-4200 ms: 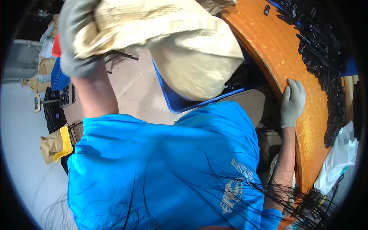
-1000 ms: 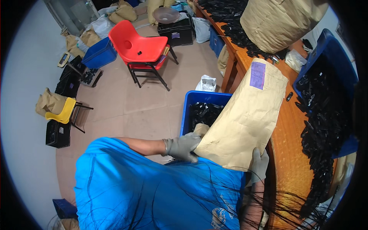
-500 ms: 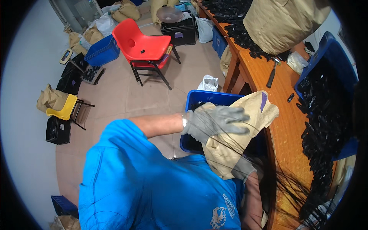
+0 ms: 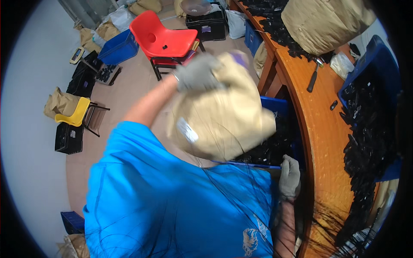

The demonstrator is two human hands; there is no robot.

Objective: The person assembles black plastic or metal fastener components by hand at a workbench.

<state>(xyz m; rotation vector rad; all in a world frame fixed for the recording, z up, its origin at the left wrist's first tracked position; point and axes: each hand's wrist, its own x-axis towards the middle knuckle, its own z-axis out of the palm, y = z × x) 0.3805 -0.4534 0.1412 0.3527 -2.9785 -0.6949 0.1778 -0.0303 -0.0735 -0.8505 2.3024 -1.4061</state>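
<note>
My gloved left hand point(image 4: 200, 74) is closed on the top of a tan paper bag point(image 4: 223, 114), raised in front of my body. The bag is smeared by motion and bears a white label low on one side and a purple patch near its top. Behind and below it stands a blue bin point(image 4: 275, 103) with many black plastic pieces point(image 4: 275, 144) inside; the bag hides the bin's left part. By the bin's near right corner, my gloved right hand point(image 4: 290, 177) has its fingers pointing up, loosely bent, with nothing seen in them.
On the right runs a wooden table point(image 4: 325, 155) with a hammer point(image 4: 314, 76), a large paper sack point(image 4: 325, 26) and heaped black pieces point(image 4: 365, 150) spilling from a tipped blue bin point(image 4: 374, 53). A red chair point(image 4: 172, 41) and a yellow chair point(image 4: 77, 114) stand on the floor.
My left hand has closed on the paper bag and lifted it up and to the left, off the blue bin. My right hand has come away from the bag and shows beside the bin.
</note>
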